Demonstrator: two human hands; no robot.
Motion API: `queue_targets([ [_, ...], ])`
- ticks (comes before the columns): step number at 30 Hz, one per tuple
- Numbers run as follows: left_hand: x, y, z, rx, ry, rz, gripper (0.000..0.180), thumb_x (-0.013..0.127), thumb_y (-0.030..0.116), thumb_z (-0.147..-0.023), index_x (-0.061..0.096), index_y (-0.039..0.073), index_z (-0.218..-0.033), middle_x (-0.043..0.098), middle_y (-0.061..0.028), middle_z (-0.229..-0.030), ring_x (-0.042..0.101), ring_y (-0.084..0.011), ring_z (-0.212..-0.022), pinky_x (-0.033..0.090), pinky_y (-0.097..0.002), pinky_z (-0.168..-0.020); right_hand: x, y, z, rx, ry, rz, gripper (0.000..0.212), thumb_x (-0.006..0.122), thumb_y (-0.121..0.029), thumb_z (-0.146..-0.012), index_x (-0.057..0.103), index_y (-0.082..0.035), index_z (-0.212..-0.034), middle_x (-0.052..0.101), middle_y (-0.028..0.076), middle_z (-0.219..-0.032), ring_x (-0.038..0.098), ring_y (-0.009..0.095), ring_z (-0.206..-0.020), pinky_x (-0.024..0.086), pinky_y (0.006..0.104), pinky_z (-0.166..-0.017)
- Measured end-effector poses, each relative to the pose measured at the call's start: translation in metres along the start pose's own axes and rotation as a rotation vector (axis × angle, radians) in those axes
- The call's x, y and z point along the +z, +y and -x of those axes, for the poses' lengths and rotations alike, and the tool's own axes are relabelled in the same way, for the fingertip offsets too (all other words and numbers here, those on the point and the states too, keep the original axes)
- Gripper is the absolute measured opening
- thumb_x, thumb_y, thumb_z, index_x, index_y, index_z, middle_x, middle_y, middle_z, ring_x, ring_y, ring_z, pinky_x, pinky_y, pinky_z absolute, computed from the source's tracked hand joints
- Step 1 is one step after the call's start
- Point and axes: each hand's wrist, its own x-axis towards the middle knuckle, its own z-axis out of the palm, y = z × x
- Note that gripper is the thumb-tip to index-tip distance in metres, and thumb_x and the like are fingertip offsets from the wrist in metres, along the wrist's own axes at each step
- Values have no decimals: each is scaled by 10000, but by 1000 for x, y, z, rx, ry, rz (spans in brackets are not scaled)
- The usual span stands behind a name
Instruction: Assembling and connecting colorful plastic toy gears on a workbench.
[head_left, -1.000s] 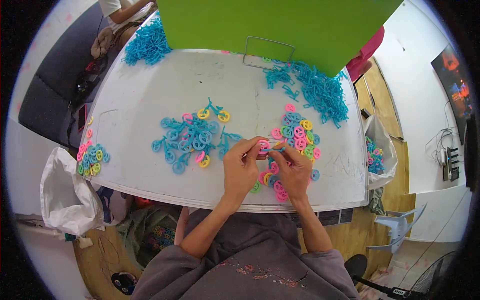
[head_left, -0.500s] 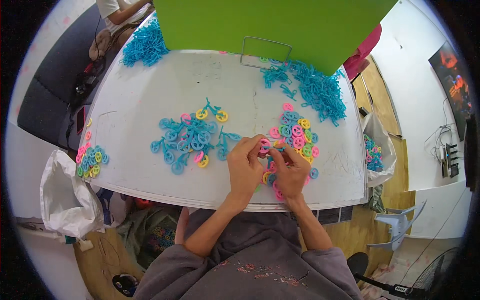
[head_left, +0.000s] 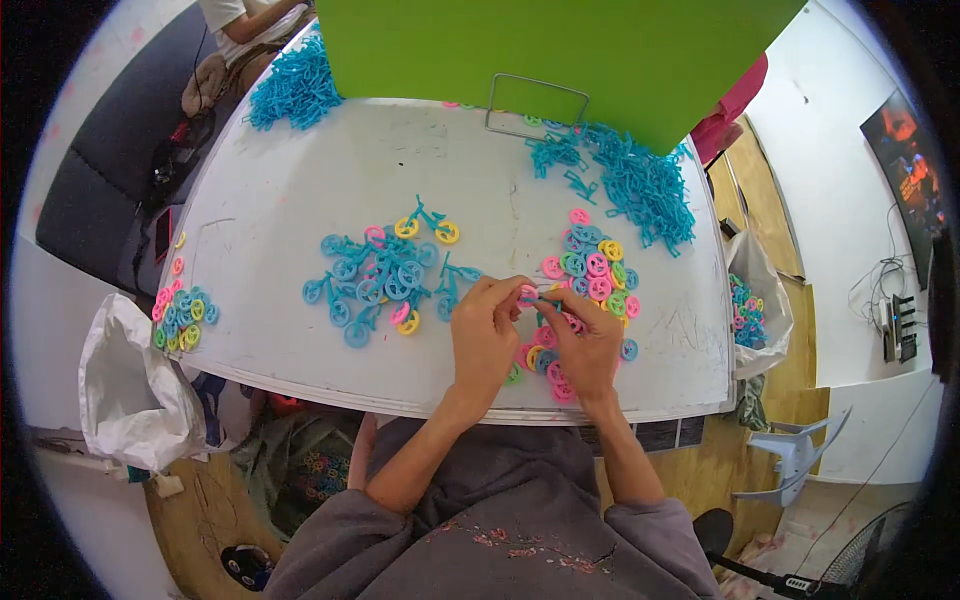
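Above the near part of the table, my left hand pinches a small pink plastic wheel by its rim. My right hand grips a small blue plastic frame piece, its end against the wheel; fingers partly cover where the two meet. Under and around my right hand lies a heap of loose wheels in pink, blue, yellow and green. Left of my hands sits a cluster of blue frames with wheels on them, mostly with blue wheels and a few yellow and pink ones.
Blue frame pieces are heaped at the far right and far left. A green board stands across the back, a metal wire loop before it. More wheels lie at the left edge. White bags hang at both sides.
The pink wheel has turned slightly between my left fingers, and my right hand has shifted a little with the blue piece. The piles look unchanged; the whole view has shifted slightly.
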Motion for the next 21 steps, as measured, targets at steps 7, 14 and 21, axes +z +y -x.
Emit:
queue_targets([
  [7, -4, -7, -6, -175, -79, 327, 144, 513, 50, -944, 633, -18, -984, 626, -85, -775, 604, -126, -627, 495, -262, -581, -25, -15, -10, 297, -326, -485, 191, 676, 0, -811, 665, -23, -1001, 659, 59, -961, 619, 125, -722, 524, 272, -675],
  [14, 1, 5, -7, -350, -355, 387, 146, 537, 90, -938, 630, 12, -1019, 641, -83, -849, 615, -151, -709, 504, -275, -655, -43, 14, -16, -101, -477, -203, 355, 561, 132, -810, 565, 26, -1149, 563, 85, -1131, 587, 172, -1016, 504, 277, -806],
  [21, 15, -9, 12, 223, -195, -406, 189, 710, 79, -712, 625, 57, -880, 544, -99, -819, 493, -306, -834, 420, -421, -809, -57, 27, -18, 89, -63, -477, 180, 532, 81, -879, 555, 32, -1051, 616, 76, -989, 601, 121, -919, 483, 238, -793],
])
